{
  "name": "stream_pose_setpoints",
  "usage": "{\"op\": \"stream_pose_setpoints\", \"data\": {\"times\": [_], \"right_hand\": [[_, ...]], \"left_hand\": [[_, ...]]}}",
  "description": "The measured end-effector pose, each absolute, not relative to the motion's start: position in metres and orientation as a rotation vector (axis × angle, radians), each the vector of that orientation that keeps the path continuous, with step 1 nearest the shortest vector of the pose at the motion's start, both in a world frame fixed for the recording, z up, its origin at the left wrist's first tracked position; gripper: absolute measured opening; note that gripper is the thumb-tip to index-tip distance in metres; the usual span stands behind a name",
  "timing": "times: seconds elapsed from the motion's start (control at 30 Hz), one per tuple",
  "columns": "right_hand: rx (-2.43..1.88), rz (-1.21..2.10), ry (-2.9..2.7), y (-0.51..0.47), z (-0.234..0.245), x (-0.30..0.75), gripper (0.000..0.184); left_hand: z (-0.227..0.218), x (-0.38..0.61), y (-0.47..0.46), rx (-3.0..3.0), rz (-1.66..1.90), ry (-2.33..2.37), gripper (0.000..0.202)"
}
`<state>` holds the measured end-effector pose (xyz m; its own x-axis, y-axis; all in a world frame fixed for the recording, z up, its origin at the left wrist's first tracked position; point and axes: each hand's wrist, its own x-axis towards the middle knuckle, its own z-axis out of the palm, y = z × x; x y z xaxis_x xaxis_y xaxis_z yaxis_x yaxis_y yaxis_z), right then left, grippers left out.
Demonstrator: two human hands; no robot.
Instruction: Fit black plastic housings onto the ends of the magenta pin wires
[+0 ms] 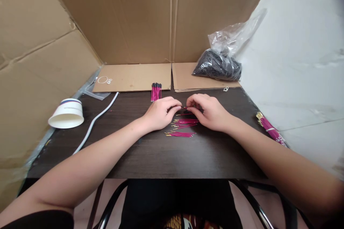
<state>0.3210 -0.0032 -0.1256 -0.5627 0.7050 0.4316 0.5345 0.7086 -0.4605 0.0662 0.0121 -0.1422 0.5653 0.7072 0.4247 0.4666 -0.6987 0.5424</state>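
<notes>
My left hand (160, 112) and my right hand (208, 111) meet at the middle of the dark table (150, 154), fingertips pinched together on one thin pink wire (184, 107) between them. Just below the fingers lie several loose pink wires with gold tips (182, 124), spread in small piles. A bundle of pink wires with black ends (156, 91) lies just beyond my left hand. Another bundle of pink wires with gold tips (269, 128) rests at the table's right edge.
A clear plastic bag of small black parts (218, 65) sits at the back right on a cardboard sheet (131, 77). A white paper cup (67, 113) lies on its side at the left, beside a white cable (94, 123). Cardboard walls enclose the back and left.
</notes>
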Motion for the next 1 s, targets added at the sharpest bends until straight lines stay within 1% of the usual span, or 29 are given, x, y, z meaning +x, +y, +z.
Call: {"op": "stream_pose_setpoints", "data": {"times": [0.6, 1.0], "right_hand": [[-0.946, 0.372, -2.306, -0.0034, -0.1261, 0.3206, 0.008], [-0.965, 0.529, -2.251, -0.0043, -0.1248, 0.3188, 0.006]], "left_hand": [[-0.1443, 0.0663, 0.0126, 2.444, 0.872, 0.963, 0.023], [-0.1441, 0.0666, 0.012, 2.437, 0.878, 0.969, 0.022]]}}
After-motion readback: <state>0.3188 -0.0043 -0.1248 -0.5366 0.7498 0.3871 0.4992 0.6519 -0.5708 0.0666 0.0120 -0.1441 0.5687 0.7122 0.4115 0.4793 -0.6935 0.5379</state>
